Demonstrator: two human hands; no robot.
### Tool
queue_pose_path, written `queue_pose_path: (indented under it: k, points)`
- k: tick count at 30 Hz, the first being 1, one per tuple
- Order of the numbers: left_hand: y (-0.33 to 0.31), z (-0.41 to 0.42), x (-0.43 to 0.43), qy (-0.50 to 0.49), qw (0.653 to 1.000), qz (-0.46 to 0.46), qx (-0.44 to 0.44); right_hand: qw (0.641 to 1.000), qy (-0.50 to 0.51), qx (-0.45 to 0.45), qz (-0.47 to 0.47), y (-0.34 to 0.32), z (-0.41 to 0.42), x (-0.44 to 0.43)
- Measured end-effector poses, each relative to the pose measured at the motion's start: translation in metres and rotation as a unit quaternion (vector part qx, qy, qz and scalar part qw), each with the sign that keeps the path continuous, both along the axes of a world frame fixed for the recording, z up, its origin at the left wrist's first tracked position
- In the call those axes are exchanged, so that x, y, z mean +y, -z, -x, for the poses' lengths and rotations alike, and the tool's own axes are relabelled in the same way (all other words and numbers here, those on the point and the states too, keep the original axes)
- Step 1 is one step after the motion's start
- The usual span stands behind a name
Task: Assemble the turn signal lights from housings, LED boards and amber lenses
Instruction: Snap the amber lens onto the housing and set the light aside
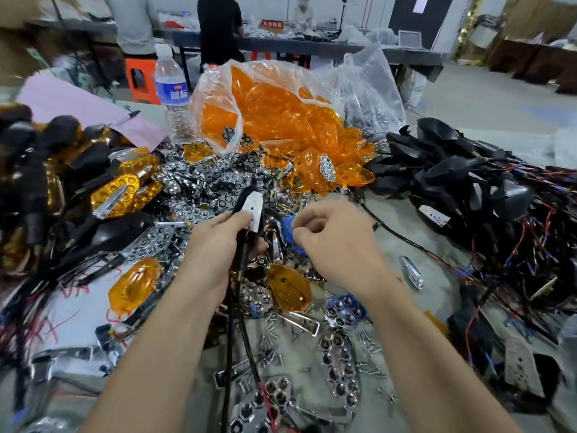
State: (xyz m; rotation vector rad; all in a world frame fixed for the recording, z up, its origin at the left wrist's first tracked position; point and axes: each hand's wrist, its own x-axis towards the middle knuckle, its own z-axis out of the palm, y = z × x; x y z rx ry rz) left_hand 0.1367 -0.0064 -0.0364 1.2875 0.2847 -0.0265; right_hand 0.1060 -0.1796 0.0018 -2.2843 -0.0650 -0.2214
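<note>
My left grip (215,245) reaches forward over the middle of the desk (406,232), forearm stretched straight out, back of the hand up, fingers and thumb curled round a black housing (243,196) that stands nearly upright. The white LED board (253,210) sits in the housing's open face and is turned toward me, my thumb just beside its lower edge. The housing's black cable (232,307) hangs down past my wrist toward the near edge. My right grip (337,242) comes in from the right at the same height, wrist bent slightly inward, knuckles up, its fingers tightly curled with the thumb tucked against the forefinger. A blue thing (288,228) shows inside that curl, and I cannot tell what it is. The two grips are near each other but apart. Beyond them a clear bag of amber lenses (274,101) spills onto the desk beside a water bottle (170,85). A loose amber lens (132,285) lies under my left forearm, chrome reflectors (340,370) and screws (271,354) lie between my arms, and wired black housings (468,170) are heaped to the right.
</note>
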Motion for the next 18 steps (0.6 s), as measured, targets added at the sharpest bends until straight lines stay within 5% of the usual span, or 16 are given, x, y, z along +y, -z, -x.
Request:
queue_pose_path:
  k: [11, 18]
  points:
    - [-0.003, 0.010, -0.007, 0.020, 0.967, -0.179, -0.183, 0.973, -0.013, 0.009, -0.229, 0.011, -0.031, 0.047]
    - [-0.009, 0.015, -0.009, 0.043, 0.958, -0.195, -0.207, 0.944, 0.029, -0.043, -0.325, 0.019, -0.026, 0.046]
